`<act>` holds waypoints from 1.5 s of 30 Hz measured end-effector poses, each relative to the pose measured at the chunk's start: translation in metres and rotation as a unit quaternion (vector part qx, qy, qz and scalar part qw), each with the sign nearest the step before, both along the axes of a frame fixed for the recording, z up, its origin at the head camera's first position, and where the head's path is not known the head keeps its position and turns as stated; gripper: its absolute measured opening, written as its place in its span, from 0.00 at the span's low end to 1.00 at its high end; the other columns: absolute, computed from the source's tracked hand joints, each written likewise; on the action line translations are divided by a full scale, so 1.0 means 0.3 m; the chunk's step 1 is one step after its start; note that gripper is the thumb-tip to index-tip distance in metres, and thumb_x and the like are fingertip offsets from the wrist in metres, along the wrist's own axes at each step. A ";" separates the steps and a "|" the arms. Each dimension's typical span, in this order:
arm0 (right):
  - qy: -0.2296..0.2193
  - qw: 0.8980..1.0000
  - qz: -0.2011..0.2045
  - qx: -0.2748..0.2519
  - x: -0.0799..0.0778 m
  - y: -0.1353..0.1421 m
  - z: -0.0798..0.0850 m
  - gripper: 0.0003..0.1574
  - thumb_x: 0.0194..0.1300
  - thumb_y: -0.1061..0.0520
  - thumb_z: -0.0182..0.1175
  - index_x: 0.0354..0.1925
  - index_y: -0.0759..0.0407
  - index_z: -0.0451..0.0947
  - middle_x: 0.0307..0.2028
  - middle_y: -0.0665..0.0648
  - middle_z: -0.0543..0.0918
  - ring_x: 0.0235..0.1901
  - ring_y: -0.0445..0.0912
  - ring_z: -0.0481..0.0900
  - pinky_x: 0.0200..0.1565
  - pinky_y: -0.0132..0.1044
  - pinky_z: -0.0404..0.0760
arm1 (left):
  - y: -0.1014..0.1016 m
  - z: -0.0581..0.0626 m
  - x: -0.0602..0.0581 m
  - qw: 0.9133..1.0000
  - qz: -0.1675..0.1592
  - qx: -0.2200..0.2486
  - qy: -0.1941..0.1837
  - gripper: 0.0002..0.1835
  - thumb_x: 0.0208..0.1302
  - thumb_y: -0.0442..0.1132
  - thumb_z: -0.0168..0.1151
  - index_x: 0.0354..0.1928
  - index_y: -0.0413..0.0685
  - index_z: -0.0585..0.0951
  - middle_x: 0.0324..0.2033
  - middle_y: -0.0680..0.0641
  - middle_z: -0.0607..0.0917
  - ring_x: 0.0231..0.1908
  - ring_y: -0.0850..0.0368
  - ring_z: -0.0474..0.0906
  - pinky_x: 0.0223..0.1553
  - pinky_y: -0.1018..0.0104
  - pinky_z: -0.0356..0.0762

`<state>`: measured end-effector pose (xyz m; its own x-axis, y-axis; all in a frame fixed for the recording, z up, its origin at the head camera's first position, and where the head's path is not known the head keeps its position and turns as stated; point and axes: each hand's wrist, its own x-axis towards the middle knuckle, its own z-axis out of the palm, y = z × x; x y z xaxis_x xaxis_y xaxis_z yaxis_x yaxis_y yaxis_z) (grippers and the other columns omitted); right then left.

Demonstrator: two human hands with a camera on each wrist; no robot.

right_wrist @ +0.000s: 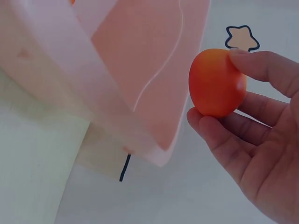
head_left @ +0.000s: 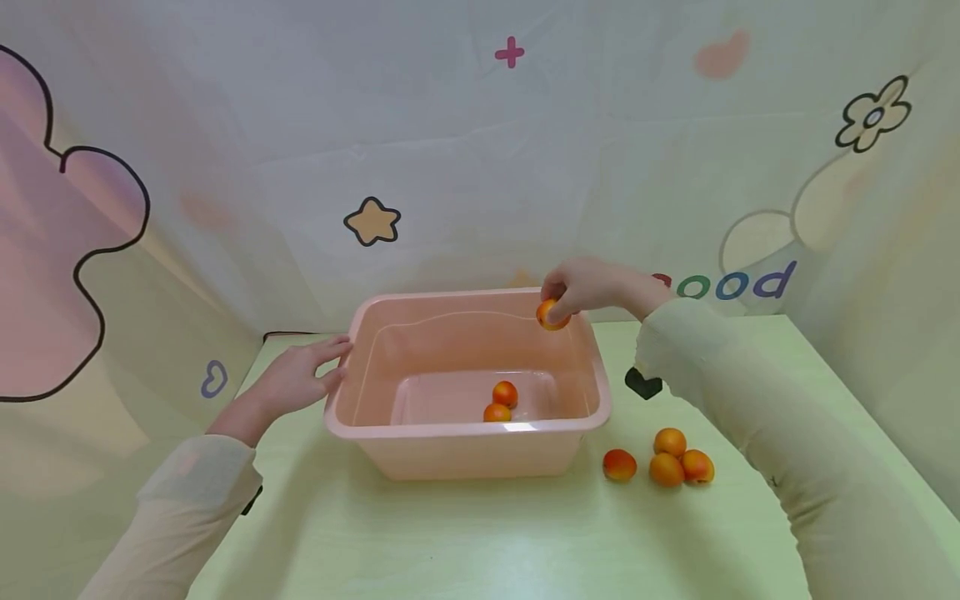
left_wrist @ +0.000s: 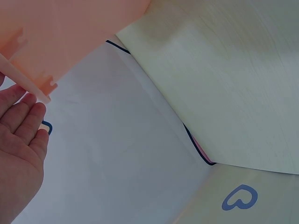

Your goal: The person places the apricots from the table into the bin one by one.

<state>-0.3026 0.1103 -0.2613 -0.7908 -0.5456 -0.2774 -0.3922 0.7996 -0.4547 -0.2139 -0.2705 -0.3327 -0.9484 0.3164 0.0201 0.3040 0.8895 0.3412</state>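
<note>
A pink plastic basin [head_left: 480,431] stands on the pale green table, with two apricots [head_left: 505,394] on its floor. My right hand [head_left: 595,285] pinches another orange-red apricot [right_wrist: 217,83] between thumb and fingertips, above the basin's back right corner. In the right wrist view this fruit is held up beside the rim. My left hand [head_left: 298,377] touches the basin's left rim with its fingers fairly straight; the left wrist view shows the fingertips against the rim's edge [left_wrist: 28,84]. Right of the basin, a redder apricot [head_left: 619,465] lies apart from a cluster of three apricots [head_left: 667,469].
A printed cloth [head_left: 450,167] hangs behind and at the sides, with a star and coloured letters. A black heart shape [head_left: 643,383] shows near the right sleeve. The table surface [head_left: 450,542] extends in front of the basin.
</note>
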 end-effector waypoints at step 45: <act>-0.179 0.968 -0.108 -0.137 0.040 -0.299 -0.208 0.07 0.49 0.63 0.54 0.31 0.57 0.73 0.32 0.53 0.73 0.37 0.50 0.66 0.31 0.39 0.69 | 0.002 0.000 0.002 1.000 0.006 0.013 -0.003 0.27 0.62 0.43 0.50 0.62 0.41 0.63 0.62 0.40 0.64 0.59 0.38 0.62 0.53 0.42 0.64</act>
<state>-0.2906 0.0207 -0.3236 -0.7746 -0.4699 -0.4234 -0.0076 0.6763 -0.7366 -0.2134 -0.2699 -0.3327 -0.9521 0.3049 0.0220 0.2914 0.8838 0.3660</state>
